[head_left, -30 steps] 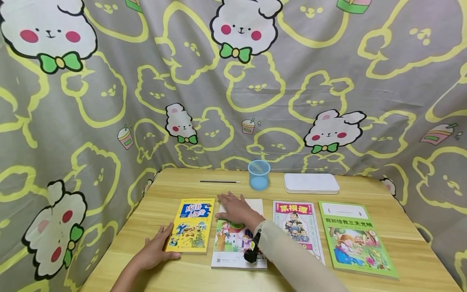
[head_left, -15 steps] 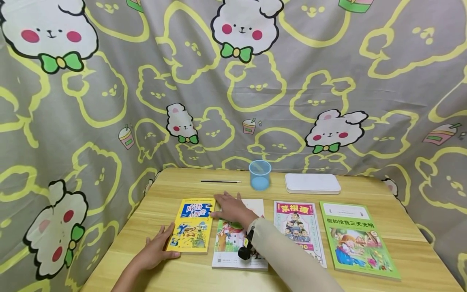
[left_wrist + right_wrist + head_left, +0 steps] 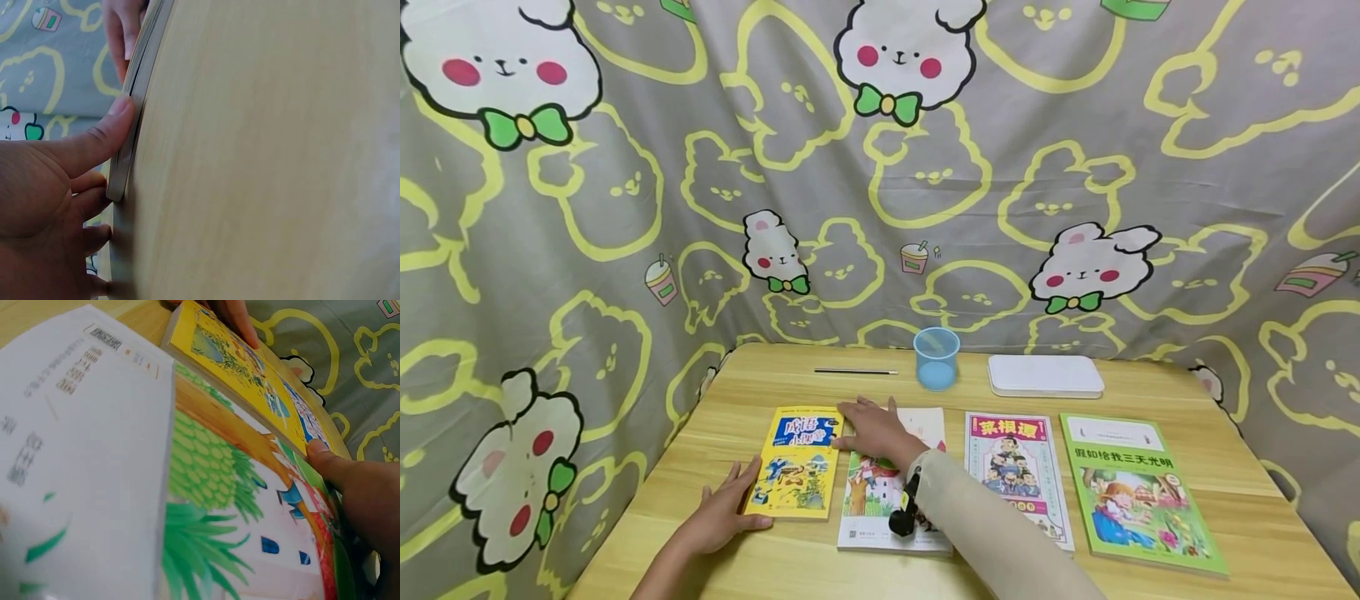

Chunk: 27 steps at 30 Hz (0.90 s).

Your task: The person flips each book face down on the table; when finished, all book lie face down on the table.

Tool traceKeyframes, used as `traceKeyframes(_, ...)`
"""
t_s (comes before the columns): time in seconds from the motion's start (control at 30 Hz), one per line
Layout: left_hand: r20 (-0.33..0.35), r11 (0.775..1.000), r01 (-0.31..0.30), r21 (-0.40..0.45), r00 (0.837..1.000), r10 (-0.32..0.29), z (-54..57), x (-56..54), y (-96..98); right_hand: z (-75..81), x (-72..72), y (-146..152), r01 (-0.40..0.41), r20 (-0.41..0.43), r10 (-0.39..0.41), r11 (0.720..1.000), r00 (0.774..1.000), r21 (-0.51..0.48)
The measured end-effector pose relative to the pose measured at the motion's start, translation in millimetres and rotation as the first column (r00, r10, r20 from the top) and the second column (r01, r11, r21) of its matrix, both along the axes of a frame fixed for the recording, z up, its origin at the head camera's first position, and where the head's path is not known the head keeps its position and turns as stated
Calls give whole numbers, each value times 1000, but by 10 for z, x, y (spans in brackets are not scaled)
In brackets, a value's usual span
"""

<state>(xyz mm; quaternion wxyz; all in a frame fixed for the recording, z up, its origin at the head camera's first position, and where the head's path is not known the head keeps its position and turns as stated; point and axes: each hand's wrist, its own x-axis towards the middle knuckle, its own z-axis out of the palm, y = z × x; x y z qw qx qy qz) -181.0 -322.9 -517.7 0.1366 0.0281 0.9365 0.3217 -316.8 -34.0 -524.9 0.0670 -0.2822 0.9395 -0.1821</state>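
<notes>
A yellow book with a blue title panel lies flat at the left of a row of books. My left hand touches its near left corner, the thumb along the near edge and the other fingers by the left side. Reaching over the white picture-covered book, my right hand has its thumb against the yellow book's right edge. Its other fingers extend around the far right corner. The right forearm hides part of the picture-covered book.
Further right lie a pink-and-white book and a green book. Behind the row are a thin dark stick, a blue translucent cup and a white case. A patterned curtain borders the wooden table.
My right hand has shifted left from over the picture-covered book to the yellow book's right edge. The left hand stays at the yellow book's near corner.
</notes>
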Motion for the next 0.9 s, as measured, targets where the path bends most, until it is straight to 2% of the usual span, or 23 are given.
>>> traceKeyframes(0.27,4,1000,8,-2,1000,-8,29,-3,12,-47,-2,-2,8,-39,-9,1000,999,-12)
traceKeyframes(0.6,-9,1000,23,-3,1000,-23,41,12,20,-58,21,2,17,-47,-18,999,999,-28)
traceKeyframes(0.9,-16,1000,12,1,1000,-12,25,12,13,-101,-4,-1,18,-59,-19,1000,998,-16)
